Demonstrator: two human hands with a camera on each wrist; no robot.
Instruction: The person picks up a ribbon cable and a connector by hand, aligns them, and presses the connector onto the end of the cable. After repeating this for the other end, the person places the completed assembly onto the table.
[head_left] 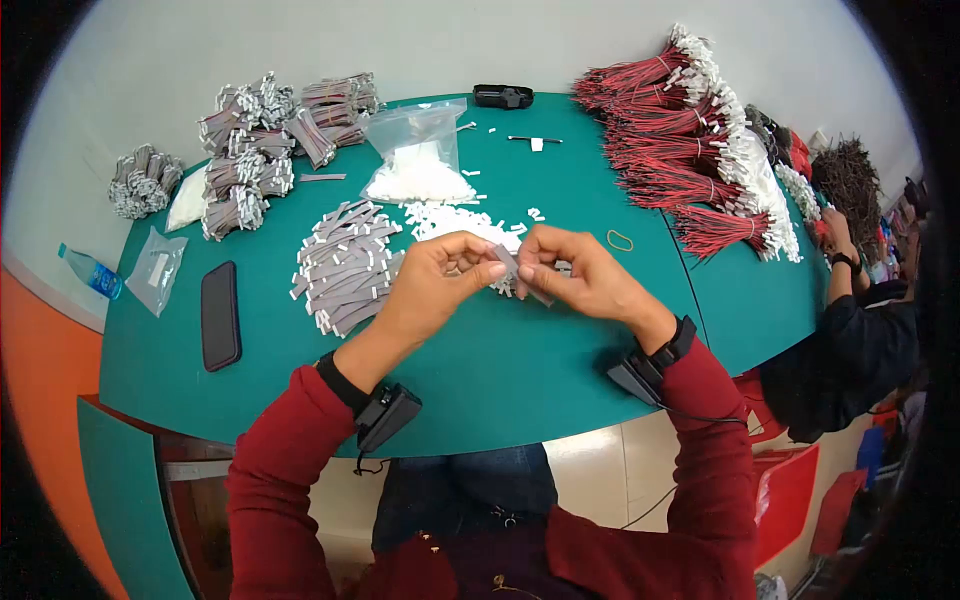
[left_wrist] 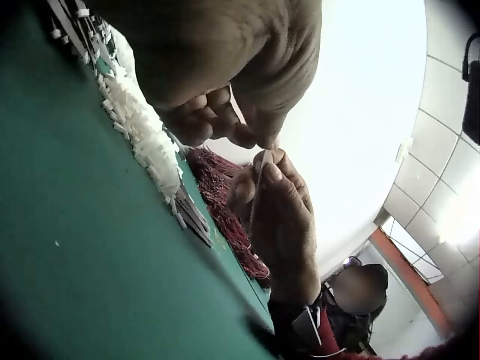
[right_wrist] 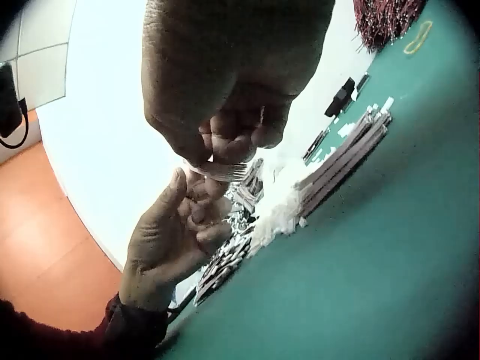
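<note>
Both hands meet over the middle of the table, with a short grey ribbon cable (head_left: 507, 262) between them. Thumb and fingers of my left hand (head_left: 428, 282) pinch it from one side. From the other side my right hand (head_left: 590, 278) pinches it too, and one end hangs below those fingers. The right wrist view shows split wire ends on the cable (right_wrist: 225, 172). Just behind the hands lies a heap of small white connector housings (head_left: 450, 219). Left of it spreads a pile of grey ribbon cables (head_left: 345, 275) with white connectors on their ends.
A clear bag of white housings (head_left: 415, 165) stands behind the heap. Bundled grey cables (head_left: 245, 150) fill the back left, red wire bundles (head_left: 665, 150) the back right. A phone (head_left: 220, 315) and bottle (head_left: 92, 272) lie left. Another person's arm (head_left: 842, 250) reaches in at right.
</note>
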